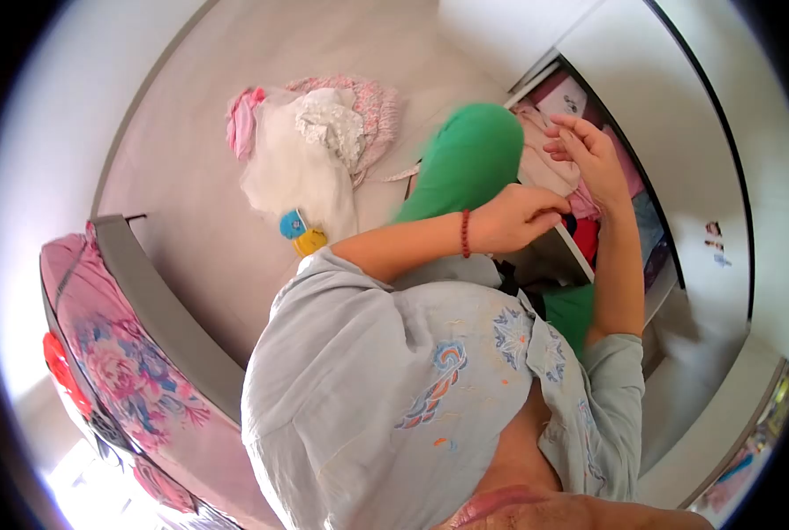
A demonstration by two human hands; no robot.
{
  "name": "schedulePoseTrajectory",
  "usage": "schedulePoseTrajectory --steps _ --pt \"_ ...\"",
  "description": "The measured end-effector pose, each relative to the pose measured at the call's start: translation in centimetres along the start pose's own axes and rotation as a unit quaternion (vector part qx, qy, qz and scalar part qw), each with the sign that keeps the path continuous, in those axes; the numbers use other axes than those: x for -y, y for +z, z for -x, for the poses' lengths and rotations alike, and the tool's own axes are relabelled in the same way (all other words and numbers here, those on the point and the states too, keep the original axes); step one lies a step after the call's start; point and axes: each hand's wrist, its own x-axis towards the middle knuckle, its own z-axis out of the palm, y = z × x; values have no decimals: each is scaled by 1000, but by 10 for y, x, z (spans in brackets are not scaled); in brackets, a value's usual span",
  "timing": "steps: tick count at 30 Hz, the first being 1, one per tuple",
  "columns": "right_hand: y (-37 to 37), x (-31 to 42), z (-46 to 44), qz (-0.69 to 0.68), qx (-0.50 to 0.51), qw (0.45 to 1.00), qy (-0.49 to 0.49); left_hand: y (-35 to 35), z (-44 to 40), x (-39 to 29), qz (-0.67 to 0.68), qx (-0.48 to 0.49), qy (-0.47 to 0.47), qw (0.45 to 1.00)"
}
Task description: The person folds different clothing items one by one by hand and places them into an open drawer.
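Note:
My left hand [513, 218], with a red bead bracelet [466, 234] at the wrist, is over the near edge of an open drawer [576, 254]. Its fingers are curled together; anything between them is too small to make out. My right hand [588, 159] is above the drawer, fingers bent and apart, holding nothing. Beneath it lie light pink clothes [540, 159]. A red cloth [586, 237] and a blue cloth [649, 221] are also in the drawer.
White and pink clothes [293, 168] lie heaped on the floor [182, 168]. Beside them are a blue and a yellow item [309, 241]. My green-clad knee [474, 150] is bent beside the drawer. A floral pink cloth [125, 367] covers furniture at left.

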Motion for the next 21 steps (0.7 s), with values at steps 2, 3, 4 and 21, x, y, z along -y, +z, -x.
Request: schedulePoseTrajectory --steps 2,3,4,21 --pt "28 14 -22 -13 10 1000 -4 -28 19 2 47 -86 -47 994" --pt "41 18 -33 -54 15 998 9 -41 29 6 48 -98 -50 993" --pt "53 22 -45 -95 17 995 22 -54 37 13 134 -179 -66 972" --pt "236 -52 -188 -254 101 914 300 -285 121 266 -350 -202 -655 638"
